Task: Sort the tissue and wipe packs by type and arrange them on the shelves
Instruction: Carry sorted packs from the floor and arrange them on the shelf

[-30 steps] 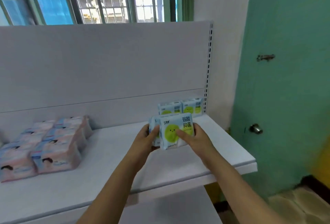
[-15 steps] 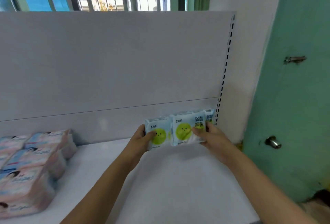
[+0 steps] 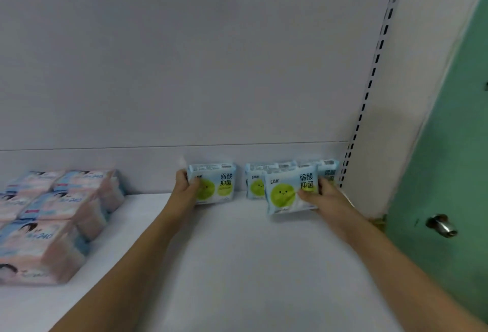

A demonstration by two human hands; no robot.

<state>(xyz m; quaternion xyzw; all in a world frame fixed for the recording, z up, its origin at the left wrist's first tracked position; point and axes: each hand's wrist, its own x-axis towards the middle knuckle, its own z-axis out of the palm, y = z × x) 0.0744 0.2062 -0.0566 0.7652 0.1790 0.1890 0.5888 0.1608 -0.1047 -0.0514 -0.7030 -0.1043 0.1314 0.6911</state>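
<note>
My left hand (image 3: 184,186) grips a light-blue wipe pack with a green smiley circle (image 3: 215,185), standing upright against the back panel on the white shelf (image 3: 237,265). My right hand (image 3: 320,195) holds a second pack of the same kind (image 3: 286,190), upright and a little in front of two more blue packs (image 3: 254,182) that stand at the back right corner. A gap separates the left-hand pack from the right-hand group. Pink tissue packs (image 3: 63,207) lie stacked at the shelf's left end.
The grey back panel (image 3: 184,67) rises behind the shelf, with a slotted upright (image 3: 369,85) at its right edge. A green door (image 3: 454,146) with a metal knob (image 3: 442,226) stands to the right. Barred windows show above the panel.
My hands carried the two blue packs back to the panel and moved apart. The left pack now stands separately to the left; the right one sits in front of the corner packs.
</note>
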